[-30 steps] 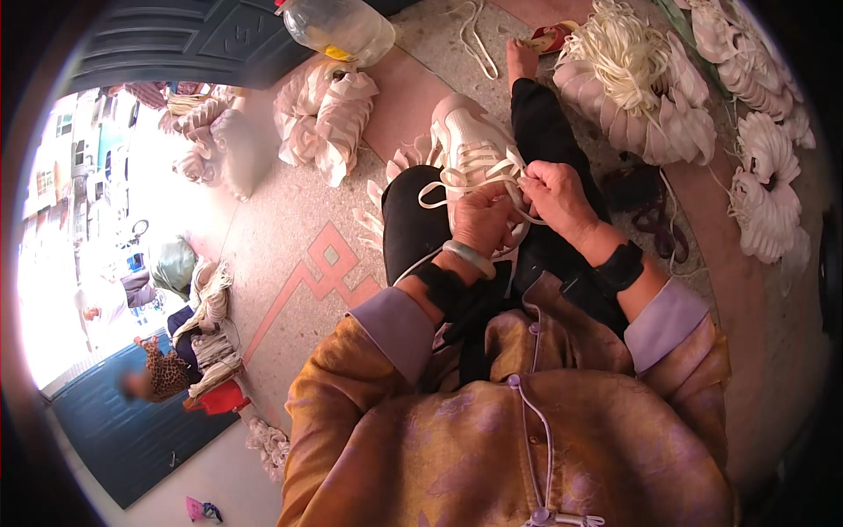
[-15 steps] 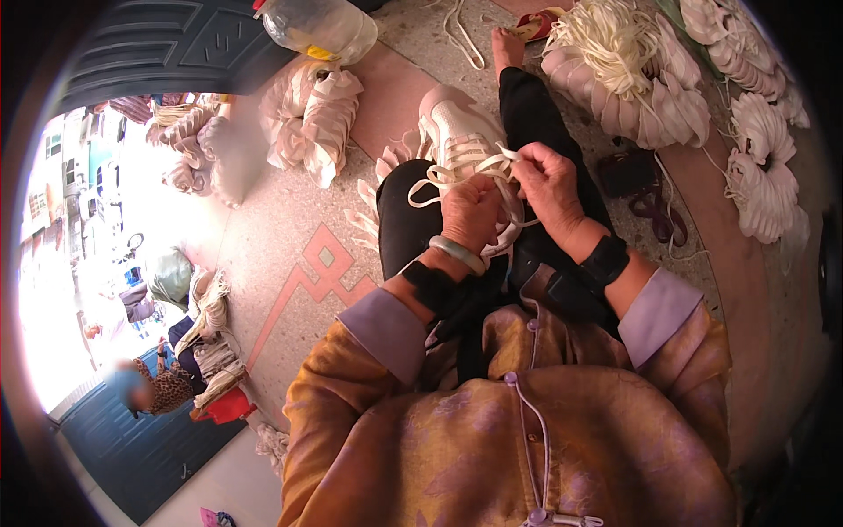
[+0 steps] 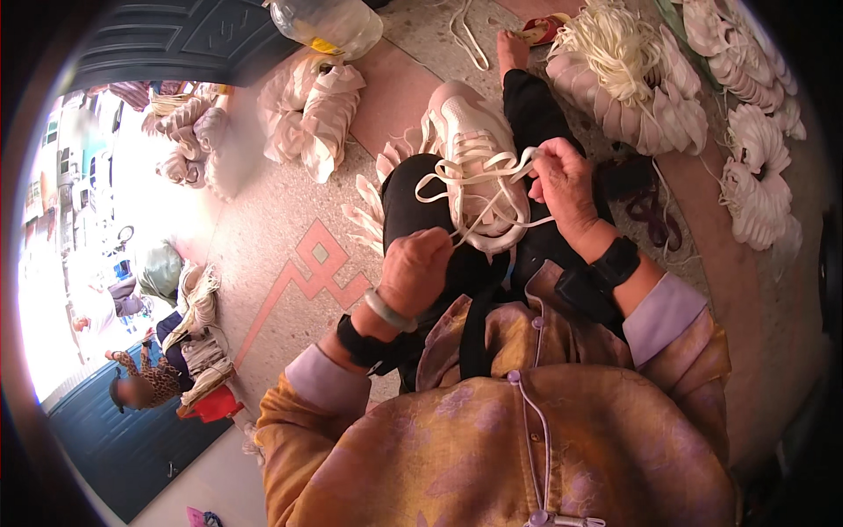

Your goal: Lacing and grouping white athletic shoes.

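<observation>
A pale sneaker (image 3: 455,114) rests between my knees, its toe pointing away from me. A cream shoelace (image 3: 488,172) runs through its eyelets, with loose loops lying over the tongue. My left hand (image 3: 414,270) is a closed fist left of the heel, and one stretch of the lace runs from it back to the shoe. On the right of the opening, my right hand (image 3: 562,186) pinches a loop of the lace between thumb and fingers. Another lace end trails below that hand.
Bundles of pale shoe parts (image 3: 313,112) lie ahead on the speckled floor. Further right sit another bundle (image 3: 615,114) topped with loose laces and more stacks (image 3: 760,171). A clear plastic jug (image 3: 329,26) stands near a dark door. At far left a person (image 3: 154,382) sits beside more bundles.
My left hand has pulled away from the shoe, down and to the left, drawing a lace taut. My right hand has moved slightly right, still pinching the lace.
</observation>
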Demonstrator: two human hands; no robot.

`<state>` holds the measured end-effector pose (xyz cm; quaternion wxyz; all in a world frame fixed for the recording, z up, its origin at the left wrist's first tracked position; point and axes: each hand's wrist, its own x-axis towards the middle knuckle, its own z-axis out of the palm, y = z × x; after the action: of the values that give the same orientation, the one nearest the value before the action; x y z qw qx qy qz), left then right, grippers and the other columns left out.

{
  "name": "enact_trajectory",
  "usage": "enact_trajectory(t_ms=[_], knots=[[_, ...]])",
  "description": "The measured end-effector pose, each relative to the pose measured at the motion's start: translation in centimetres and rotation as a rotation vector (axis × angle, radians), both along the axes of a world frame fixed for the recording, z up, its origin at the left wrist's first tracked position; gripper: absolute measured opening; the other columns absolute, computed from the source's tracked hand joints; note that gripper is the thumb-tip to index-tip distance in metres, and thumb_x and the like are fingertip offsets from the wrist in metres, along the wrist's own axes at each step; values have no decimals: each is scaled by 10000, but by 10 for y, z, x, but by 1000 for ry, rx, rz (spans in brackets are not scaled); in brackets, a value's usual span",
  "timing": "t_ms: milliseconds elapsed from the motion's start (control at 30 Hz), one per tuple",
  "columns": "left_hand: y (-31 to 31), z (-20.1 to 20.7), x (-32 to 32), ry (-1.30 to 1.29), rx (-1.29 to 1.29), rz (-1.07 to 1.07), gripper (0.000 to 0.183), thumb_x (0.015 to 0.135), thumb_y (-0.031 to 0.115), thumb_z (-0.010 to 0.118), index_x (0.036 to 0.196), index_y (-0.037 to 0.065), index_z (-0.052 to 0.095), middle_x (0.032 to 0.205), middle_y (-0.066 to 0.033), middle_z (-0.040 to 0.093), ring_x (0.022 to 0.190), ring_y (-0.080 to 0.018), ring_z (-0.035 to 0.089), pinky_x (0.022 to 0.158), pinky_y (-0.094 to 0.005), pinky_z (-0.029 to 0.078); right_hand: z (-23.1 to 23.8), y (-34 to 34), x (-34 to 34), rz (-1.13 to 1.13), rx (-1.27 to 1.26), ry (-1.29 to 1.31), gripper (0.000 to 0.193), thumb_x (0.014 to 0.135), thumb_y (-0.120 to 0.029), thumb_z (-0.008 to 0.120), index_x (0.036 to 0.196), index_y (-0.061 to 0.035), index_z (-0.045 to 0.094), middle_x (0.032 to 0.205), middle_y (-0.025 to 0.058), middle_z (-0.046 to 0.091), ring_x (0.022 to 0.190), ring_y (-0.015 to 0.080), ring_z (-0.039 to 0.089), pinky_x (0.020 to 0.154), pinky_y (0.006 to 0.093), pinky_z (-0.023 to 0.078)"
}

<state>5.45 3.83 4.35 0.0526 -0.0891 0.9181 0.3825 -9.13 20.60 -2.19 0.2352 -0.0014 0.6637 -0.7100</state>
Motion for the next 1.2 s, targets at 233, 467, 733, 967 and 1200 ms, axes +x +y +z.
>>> enact_trajectory(t_ms=[233, 467, 733, 967, 1200], knots=[[-10, -8, 36, -136, 382, 275, 64, 868, 103, 541, 866, 46, 569, 660, 21, 527, 498, -53, 492, 429, -193, 396, 4, 8, 5, 74, 77, -91, 179, 815, -116, 567, 964, -21, 536, 664, 62, 579, 465, 97, 530, 404, 225, 413], [-91, 10, 101, 23, 683, 819, 121, 893, 117, 505, 940, 42, 587, 691, -23, 578, 499, -71, 530, 453, -191, 427, 1, 81, 6, 193, 166, -12, 105, 862, -143, 560, 912, -53, 582, 689, 13, 550, 505, 61, 445, 465, 199, 364], [-113, -47, 283, -151, 605, 1263, 131, 875, 161, 535, 842, 46, 590, 657, -24, 572, 473, -88, 540, 412, -202, 412, -23, 114, 13, 137, 379, 35, 140, 860, -130, 548, 971, -45, 553, 708, -20, 502, 537, 29, 402, 478, 161, 321], [-76, -92, 340, -233, 742, 1434, 177, 859, 218, 552, 804, 53, 584, 663, -27, 574, 474, -111, 553, 398, -217, 413, -16, 103, -3, 218, 627, 87, 103, 871, -118, 493, 933, -49, 538, 677, -26, 452, 485, 28, 376, 413, 169, 306], [-58, -113, 345, -272, 833, 1483, 189, 856, 225, 555, 819, 43, 588, 659, -40, 578, 464, -119, 553, 400, -227, 422, -26, 115, -16, 266, 773, 158, 106, 868, -126, 489, 924, -51, 538, 664, -33, 443, 469, 30, 368, 395, 181, 298]])
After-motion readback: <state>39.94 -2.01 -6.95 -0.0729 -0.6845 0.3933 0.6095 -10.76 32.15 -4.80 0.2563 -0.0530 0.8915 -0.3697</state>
